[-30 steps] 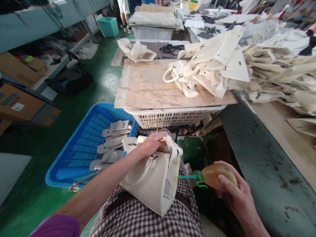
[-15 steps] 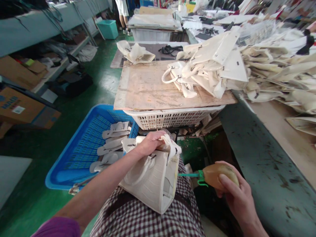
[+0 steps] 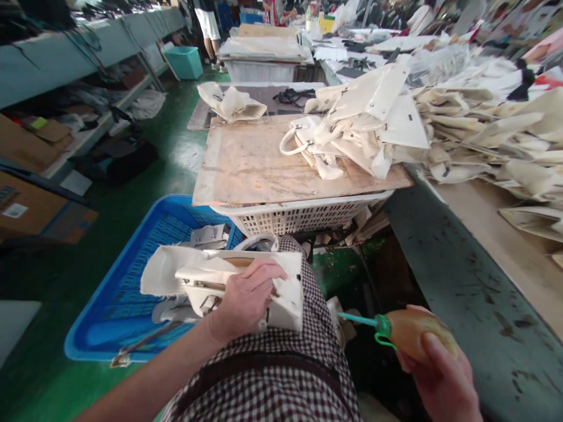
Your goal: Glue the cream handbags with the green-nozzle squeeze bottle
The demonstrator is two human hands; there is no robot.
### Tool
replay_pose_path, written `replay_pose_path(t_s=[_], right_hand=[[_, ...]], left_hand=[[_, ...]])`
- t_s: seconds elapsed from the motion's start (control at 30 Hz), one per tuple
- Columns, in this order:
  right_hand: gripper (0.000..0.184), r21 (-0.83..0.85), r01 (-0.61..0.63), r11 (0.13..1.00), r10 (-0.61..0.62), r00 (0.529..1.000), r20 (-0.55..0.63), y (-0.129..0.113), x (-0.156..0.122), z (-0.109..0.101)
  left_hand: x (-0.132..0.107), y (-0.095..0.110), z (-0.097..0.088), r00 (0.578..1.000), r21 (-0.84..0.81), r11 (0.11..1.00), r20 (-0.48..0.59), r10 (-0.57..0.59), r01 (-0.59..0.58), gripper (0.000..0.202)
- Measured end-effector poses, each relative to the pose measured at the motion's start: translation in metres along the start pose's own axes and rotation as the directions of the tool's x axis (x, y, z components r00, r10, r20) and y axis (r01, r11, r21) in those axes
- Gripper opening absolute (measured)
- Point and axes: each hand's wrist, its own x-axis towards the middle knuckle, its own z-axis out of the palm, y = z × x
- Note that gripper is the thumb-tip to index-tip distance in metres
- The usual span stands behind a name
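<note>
A white handbag (image 3: 206,278) lies across my lap, tipped on its side over my checked trousers. My left hand (image 3: 244,299) rests on top of it with fingers closed round its upper edge. My right hand (image 3: 442,381) grips a tan squeeze bottle (image 3: 413,340) with a green nozzle that points left toward the bag, a short gap away from it.
A blue plastic crate (image 3: 132,264) with white straps sits on the green floor at my left. Ahead, a wooden board (image 3: 255,161) on a white basket (image 3: 299,217) carries a heap of white bags (image 3: 356,129). A grey bench (image 3: 466,293) runs along my right. A person stands far back.
My left hand has turned the handbag from upright to lying sideways on my lap. The bottle in my right hand has dropped slightly lower and to the right.
</note>
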Motion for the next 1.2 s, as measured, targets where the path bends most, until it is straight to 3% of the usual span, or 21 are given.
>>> replay_pose_path(t_s=[0.1, 0.2, 0.4, 0.53, 0.7, 0.93, 1.2], right_hand=[[0.048, -0.058, -0.059, 0.997, 0.061, 0.998, 0.035, 0.012, -0.002, 0.000], [0.051, -0.172, -0.051, 0.984, 0.071, 0.992, 0.109, 0.024, 0.000, 0.004], [0.053, -0.432, 0.160, 0.888, -0.021, 0.951, 0.310, 0.040, 0.018, 0.021], [0.053, -0.494, 0.320, 0.808, -0.102, 0.903, 0.417, 0.045, 0.026, 0.030], [0.052, -0.519, 0.408, 0.752, -0.153, 0.873, 0.463, 0.049, 0.031, 0.031], [0.044, -0.506, 0.509, 0.696, -0.167, 0.801, 0.575, 0.038, 0.028, 0.032], [0.047, -0.516, 0.529, 0.674, -0.258, 0.822, 0.507, 0.042, 0.028, 0.033]], left_hand=[[-0.021, 0.013, -0.006, 0.983, -0.131, 0.974, 0.024, -0.184, 0.185, 0.030], [-0.032, 0.022, -0.017, 0.935, -0.215, 0.910, 0.050, -0.352, 0.354, 0.037], [-0.036, 0.017, -0.023, 0.843, -0.367, 0.764, 0.130, -0.522, 0.530, 0.038], [-0.037, 0.013, -0.022, 0.817, -0.435, 0.706, 0.143, -0.559, 0.559, 0.033], [-0.037, 0.015, -0.024, 0.806, -0.478, 0.681, 0.106, -0.582, 0.555, 0.027], [-0.044, 0.014, -0.024, 0.833, -0.433, 0.730, 0.098, -0.545, 0.529, 0.033], [-0.043, 0.015, -0.024, 0.845, -0.462, 0.735, 0.064, -0.531, 0.497, 0.030]])
